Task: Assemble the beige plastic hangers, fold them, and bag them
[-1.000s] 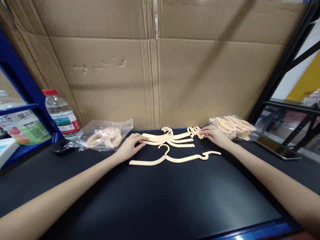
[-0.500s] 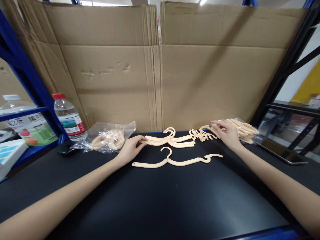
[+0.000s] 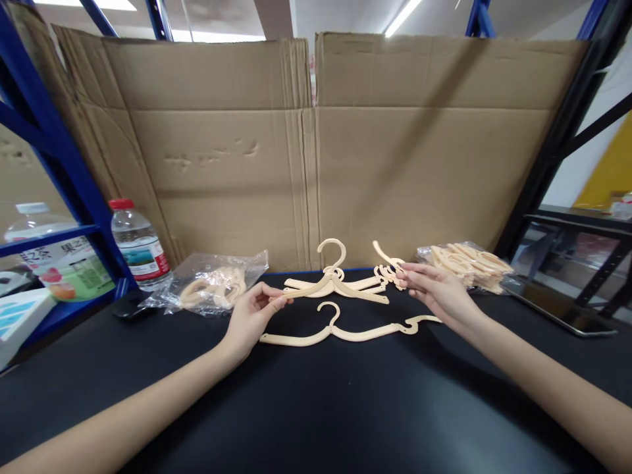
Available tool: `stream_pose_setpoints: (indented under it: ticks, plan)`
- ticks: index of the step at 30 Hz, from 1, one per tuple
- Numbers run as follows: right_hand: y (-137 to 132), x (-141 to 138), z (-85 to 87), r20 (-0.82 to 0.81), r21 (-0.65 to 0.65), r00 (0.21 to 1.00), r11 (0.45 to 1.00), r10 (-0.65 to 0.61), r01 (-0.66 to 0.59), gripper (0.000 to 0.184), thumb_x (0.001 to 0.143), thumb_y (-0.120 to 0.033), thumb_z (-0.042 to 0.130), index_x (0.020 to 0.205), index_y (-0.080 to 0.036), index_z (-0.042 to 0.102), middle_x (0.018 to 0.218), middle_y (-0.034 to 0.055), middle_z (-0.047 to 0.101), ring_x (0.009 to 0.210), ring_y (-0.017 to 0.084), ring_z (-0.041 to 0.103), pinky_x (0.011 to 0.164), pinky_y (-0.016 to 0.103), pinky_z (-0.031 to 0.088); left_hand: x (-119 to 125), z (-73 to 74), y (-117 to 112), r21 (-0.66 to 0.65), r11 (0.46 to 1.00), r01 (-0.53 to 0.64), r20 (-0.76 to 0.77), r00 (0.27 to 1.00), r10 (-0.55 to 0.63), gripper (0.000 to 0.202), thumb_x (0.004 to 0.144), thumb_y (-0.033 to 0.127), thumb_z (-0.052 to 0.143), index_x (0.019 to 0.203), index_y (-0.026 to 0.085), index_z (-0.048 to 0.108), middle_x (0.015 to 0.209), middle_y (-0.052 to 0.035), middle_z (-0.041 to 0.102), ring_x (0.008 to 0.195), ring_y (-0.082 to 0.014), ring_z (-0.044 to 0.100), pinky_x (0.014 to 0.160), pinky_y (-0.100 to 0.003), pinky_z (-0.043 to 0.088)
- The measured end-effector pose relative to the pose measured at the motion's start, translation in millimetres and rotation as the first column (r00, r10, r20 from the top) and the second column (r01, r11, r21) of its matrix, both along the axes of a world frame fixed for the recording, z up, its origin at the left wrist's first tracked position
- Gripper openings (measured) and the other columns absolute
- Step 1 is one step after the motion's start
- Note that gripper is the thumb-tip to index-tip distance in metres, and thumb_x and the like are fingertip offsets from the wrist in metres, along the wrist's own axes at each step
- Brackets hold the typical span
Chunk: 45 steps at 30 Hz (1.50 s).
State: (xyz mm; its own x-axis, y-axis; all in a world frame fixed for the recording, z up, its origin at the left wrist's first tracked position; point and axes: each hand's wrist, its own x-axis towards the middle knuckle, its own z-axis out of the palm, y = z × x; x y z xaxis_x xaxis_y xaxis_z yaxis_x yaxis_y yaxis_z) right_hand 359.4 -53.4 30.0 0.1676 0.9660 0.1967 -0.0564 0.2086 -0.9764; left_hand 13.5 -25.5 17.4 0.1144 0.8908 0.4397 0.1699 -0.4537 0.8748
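The left hand (image 3: 249, 319) pinches one pale hanger (image 3: 363, 295) by the tip of its left arm, thumb against fingers. Gripped at that far end, the hanger has its hook upright and its whole right arm uncovered, so nothing blocks the hole near the right tip. The right hand (image 3: 439, 289) grasps a small hooked piece (image 3: 386, 255) between thumb and fingertips; its grip is on the near end, which leaves the other end jutting upward and away from the palm. Hanger and piece are apart, both just above the surface (image 3: 316, 408).

Behind the held hanger, further hangers (image 3: 296, 284) lie in an overlapping stack, hooks bunched together, probably to keep them within easy reach. Overlap there makes it hard to tell whether the held one touches them. Loose hooked pieces (image 3: 388, 273) sit in a cluster beside the stack's right end, on the right hand's side, which seems to suit that hand.

Nearer the person, a separate hanger (image 3: 302, 340) lies flat with a similar piece (image 3: 411, 324) at its right end, set clear of the stack. A clear bag (image 3: 254, 263) at left and wrapped parts (image 3: 469, 266) at right flank the working area, leaving the middle to the hands.
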Motion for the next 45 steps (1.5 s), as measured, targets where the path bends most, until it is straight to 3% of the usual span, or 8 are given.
stream_pose_setpoints:
  ticks: [5, 11, 16, 23, 27, 31, 36, 45]
  plan:
    - [-2, -5, -7.4, -0.14, -0.074, 0.986, 0.992, 0.094, -0.106, 0.033, 0.069, -0.033, 0.075, 0.097, -0.026, 0.06, 0.098, 0.0044, 0.069, 0.098, 0.022, 0.064, 0.077, 0.034, 0.052, 5, -2.9, -5, -0.029, 0.999, 0.013, 0.101, 0.995, -0.01, 0.019, 0.072, 0.028, 0.07, 0.072, 0.018, 0.054, 0.077, -0.0034, 0.07, 0.081, -0.0203, 0.068, 0.081, -0.037, 0.052]
    - [-8, -14, -2.2, -0.096, -0.059, 0.972, 0.974, 0.214, -0.22, 0.022, 0.071, -0.035, 0.075, 0.086, -0.023, 0.064, 0.111, 0.0053, 0.066, 0.112, 0.022, 0.055, 0.092, 0.036, 0.046, 4, -5.5, -3, -0.041, 0.999, 0.018, 0.168, 0.986, -0.011, 0.02, 0.069, 0.024, 0.072, 0.068, 0.018, 0.053, 0.077, -0.002, 0.069, 0.079, -0.0188, 0.067, 0.08, -0.035, 0.051]
    - [-10, -15, 0.0, -0.063, -0.12, 0.979, 0.973, 0.192, -0.199, 0.028, 0.064, -0.04, 0.08, 0.075, -0.019, 0.064, 0.094, 0.0051, 0.066, 0.098, 0.022, 0.059, 0.086, 0.037, 0.05, 4, -6.0, -2, -0.02, 0.999, 0.039, 0.174, 0.984, -0.035, 0.019, 0.07, 0.022, 0.071, 0.066, 0.018, 0.053, 0.076, -0.0015, 0.069, 0.078, -0.0179, 0.066, 0.077, -0.033, 0.05]
    - [-13, -16, 3.4, -0.231, -0.217, 0.904, 0.887, 0.36, -0.408, 0.019, 0.075, -0.03, 0.074, 0.082, -0.014, 0.065, 0.098, 0.0079, 0.069, 0.095, 0.021, 0.067, 0.08, 0.029, 0.056, 5, -4.9, -5, -0.025, 0.997, 0.071, 0.213, 0.975, -0.065, 0.02, 0.07, 0.018, 0.072, 0.064, 0.017, 0.053, 0.074, -0.0008, 0.068, 0.076, -0.0162, 0.066, 0.076, -0.029, 0.049]
    - [-13, -18, 4.6, -0.247, -0.276, 0.911, 0.877, 0.332, -0.394, 0.014, 0.077, -0.022, 0.072, 0.072, -0.014, 0.061, 0.078, 0.006, 0.07, 0.081, 0.019, 0.071, 0.069, 0.022, 0.058, 5, -5.3, -5, -0.014, 0.997, 0.08, 0.216, 0.974, -0.076, 0.018, 0.069, 0.016, 0.071, 0.065, 0.017, 0.054, 0.073, -0.0005, 0.068, 0.075, -0.0153, 0.066, 0.074, -0.028, 0.049]
    - [-13, -19, 6.2, -0.248, -0.312, 0.919, 0.872, 0.308, -0.376, 0.016, 0.075, -0.018, 0.072, 0.067, -0.014, 0.06, 0.066, 0.0038, 0.067, 0.08, 0.02, 0.072, 0.067, 0.02, 0.059, 5, -5.5, -4, -0.012, 0.997, 0.079, 0.207, 0.976, -0.075, 0.017, 0.07, 0.015, 0.07, 0.065, 0.017, 0.054, 0.073, -0.0001, 0.069, 0.075, -0.0143, 0.066, 0.074, -0.026, 0.048]
    - [-12, -18, 2.5, -0.198, -0.262, 0.933, 0.901, 0.301, -0.347, 0.019, 0.07, -0.024, 0.077, 0.072, -0.014, 0.062, 0.077, 0.0053, 0.069, 0.08, 0.018, 0.071, 0.069, 0.018, 0.058, 5, -5.4, -5, -0.009, 0.995, 0.095, 0.214, 0.973, -0.091, 0.017, 0.07, 0.015, 0.07, 0.065, 0.016, 0.054, 0.075, 0.0001, 0.068, 0.075, -0.0141, 0.066, 0.075, -0.026, 0.048]
    - [-17, -30, 0.0, -0.099, -0.059, 0.981, 0.984, 0.164, -0.17, 0.036, 0.057, -0.036, 0.085, 0.07, -0.015, 0.059, 0.068, -0.0028, 0.059, 0.065, 0.016, 0.068, 0.079, 0.036, 0.059, 5, -5.2, -5, -0.025, 0.998, 0.058, 0.176, 0.983, -0.053, 0.017, 0.07, 0.018, 0.07, 0.066, 0.016, 0.054, 0.073, -0.0006, 0.068, 0.074, -0.0159, 0.067, 0.074, -0.028, 0.05]
